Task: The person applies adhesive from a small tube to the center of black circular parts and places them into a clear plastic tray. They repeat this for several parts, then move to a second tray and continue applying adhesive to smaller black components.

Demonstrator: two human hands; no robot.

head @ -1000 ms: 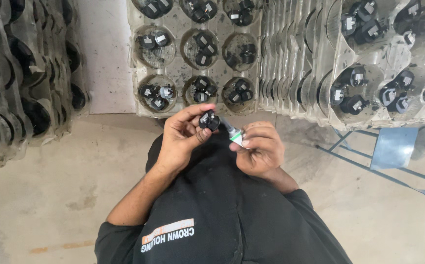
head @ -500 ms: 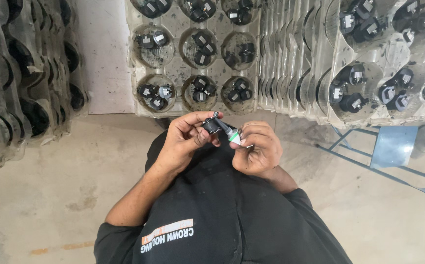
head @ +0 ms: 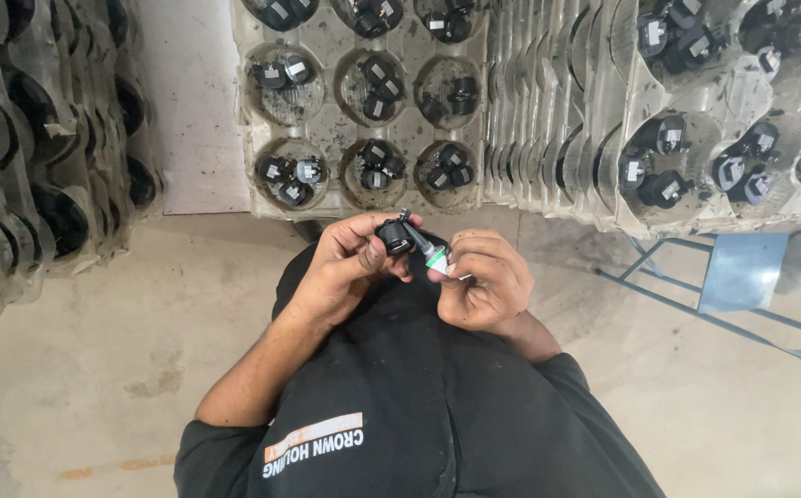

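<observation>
My left hand [head: 341, 267] pinches the small black part [head: 391, 235] tight, near my chest. My right hand [head: 479, 281] grips a thin green-tipped tool [head: 426, 251], and its tip has now moved up against the part. Farther off, trays [head: 327, 198] hold more black parts.

Single head-worn view, facing steeply down, close over both hands (no second view)

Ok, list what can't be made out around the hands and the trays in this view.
- Small black part, head view: left hand wraps it, its underside hidden.
- Green-tipped tool: its rear end sits inside the right hand.
- Parts in the moulded trays: too small to read their details.
- Blue metal frame: cut off by the right edge.
</observation>
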